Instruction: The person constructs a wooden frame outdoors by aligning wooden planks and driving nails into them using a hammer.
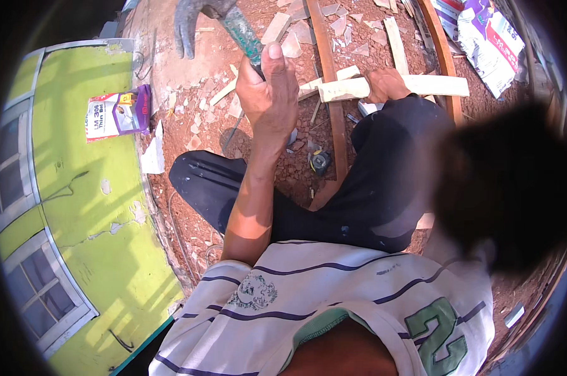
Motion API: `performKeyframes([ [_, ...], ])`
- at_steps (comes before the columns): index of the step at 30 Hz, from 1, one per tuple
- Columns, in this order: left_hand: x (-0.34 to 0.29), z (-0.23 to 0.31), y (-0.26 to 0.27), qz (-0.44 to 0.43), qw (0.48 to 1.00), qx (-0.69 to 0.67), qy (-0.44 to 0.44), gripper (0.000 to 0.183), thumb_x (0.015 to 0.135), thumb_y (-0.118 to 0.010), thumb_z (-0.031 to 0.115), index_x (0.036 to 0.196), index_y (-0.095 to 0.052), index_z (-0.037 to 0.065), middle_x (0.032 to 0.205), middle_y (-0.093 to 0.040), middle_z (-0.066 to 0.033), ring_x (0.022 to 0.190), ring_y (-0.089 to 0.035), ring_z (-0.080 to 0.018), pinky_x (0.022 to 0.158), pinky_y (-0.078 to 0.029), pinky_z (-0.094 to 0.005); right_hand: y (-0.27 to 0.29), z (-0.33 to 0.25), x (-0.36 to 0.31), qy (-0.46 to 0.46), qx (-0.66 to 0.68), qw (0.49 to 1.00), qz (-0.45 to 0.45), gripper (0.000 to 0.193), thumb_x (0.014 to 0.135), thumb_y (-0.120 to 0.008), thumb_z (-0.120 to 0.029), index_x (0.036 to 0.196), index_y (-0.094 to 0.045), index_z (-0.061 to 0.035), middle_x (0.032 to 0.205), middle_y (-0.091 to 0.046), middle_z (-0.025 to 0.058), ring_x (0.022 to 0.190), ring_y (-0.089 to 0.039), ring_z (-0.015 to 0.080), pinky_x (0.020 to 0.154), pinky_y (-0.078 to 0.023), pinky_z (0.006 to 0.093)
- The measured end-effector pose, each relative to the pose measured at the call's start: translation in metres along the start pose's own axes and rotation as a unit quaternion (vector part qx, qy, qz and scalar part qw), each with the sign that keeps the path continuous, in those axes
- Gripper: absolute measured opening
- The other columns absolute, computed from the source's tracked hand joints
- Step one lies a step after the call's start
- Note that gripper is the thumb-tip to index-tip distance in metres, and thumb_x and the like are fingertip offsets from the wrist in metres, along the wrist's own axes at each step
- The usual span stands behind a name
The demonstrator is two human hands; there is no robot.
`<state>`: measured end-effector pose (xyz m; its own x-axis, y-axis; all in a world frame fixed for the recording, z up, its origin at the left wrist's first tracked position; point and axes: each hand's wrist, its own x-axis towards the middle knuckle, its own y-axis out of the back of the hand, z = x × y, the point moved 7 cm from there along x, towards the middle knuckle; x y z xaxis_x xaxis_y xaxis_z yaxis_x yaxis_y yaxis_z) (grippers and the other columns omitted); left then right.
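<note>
My left hand [267, 103] is raised in front of me and closed round the handle of a claw hammer [242, 34] with a worn green shaft. The hammer's grey head points up and left, close to the camera. Beyond my bent right knee, my right hand [387, 85] is wrapped over a pale wood strip [437, 84]. That strip lies crosswise over reddish-brown wooden bars [327, 47]. My right forearm is hidden. A tape measure [320, 161] rests on the ground between my legs.
Broken tile pieces [291, 45] and wood offcuts litter the red soil. A purple and white bag [118, 113] lies beside the green wall [89, 188] with windows at left. Torn bags [490, 47] lie at the far right. A blurred dark shape [509, 188] blocks the right side.
</note>
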<state>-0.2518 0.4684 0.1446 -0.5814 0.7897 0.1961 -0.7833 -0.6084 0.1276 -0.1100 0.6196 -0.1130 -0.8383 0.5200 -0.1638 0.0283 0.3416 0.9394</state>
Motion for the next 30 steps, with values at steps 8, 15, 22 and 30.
performKeyframes([
  [8, -0.054, -0.173, 0.002, -0.145, 0.909, 0.388, 0.044, 0.044, 0.105, -0.05, 0.037, 0.092, -0.06, -0.004, 0.072, -0.06, -0.0238, 0.063, -0.058, -0.0392, 0.067, -0.048, -0.0471, 0.02, 0.002, 0.016, 0.012, -0.013, 1.0, 0.017, 0.043, 0.071, -0.077, -0.039, 0.093, -0.07, -0.0029, 0.089, -0.072, 0.0221, 0.088, -0.071, 0.0382, 0.079, -0.055, 0.0469],
  [15, -0.014, -0.012, 0.016, 0.076, 0.978, -0.143, -0.132, 0.041, 0.105, -0.05, 0.038, 0.099, -0.058, -0.001, 0.065, -0.056, -0.0147, 0.055, -0.056, -0.027, 0.057, -0.048, -0.0373, 0.004, -0.011, 0.01, 0.018, 0.013, 1.0, -0.004, 0.045, 0.069, -0.078, -0.041, 0.092, -0.069, -0.003, 0.089, -0.073, 0.0215, 0.087, -0.071, 0.0382, 0.076, -0.056, 0.0477],
  [22, -0.043, -0.135, -0.008, -0.141, 0.913, 0.368, 0.106, 0.042, 0.103, -0.053, 0.035, 0.105, -0.061, -0.006, 0.079, -0.063, -0.0322, 0.075, -0.064, -0.0463, 0.07, -0.048, -0.0495, -0.01, 0.007, -0.004, 0.012, 0.03, 0.998, 0.059, 0.044, 0.069, -0.077, -0.038, 0.095, -0.071, -0.0028, 0.09, -0.073, 0.0222, 0.09, -0.071, 0.039, 0.081, -0.055, 0.0477],
  [30, -0.079, -0.159, 0.024, -0.042, 0.98, 0.193, -0.035, 0.042, 0.102, -0.055, 0.034, 0.092, -0.059, -0.007, 0.079, -0.063, -0.0283, 0.058, -0.057, -0.0451, 0.06, -0.048, -0.0485, 0.023, -0.012, -0.007, 0.01, 0.01, 1.0, 0.007, 0.027, 0.074, -0.07, -0.026, 0.088, -0.071, -0.0023, 0.085, -0.071, 0.0232, 0.087, -0.071, 0.0385, 0.078, -0.055, 0.046],
])
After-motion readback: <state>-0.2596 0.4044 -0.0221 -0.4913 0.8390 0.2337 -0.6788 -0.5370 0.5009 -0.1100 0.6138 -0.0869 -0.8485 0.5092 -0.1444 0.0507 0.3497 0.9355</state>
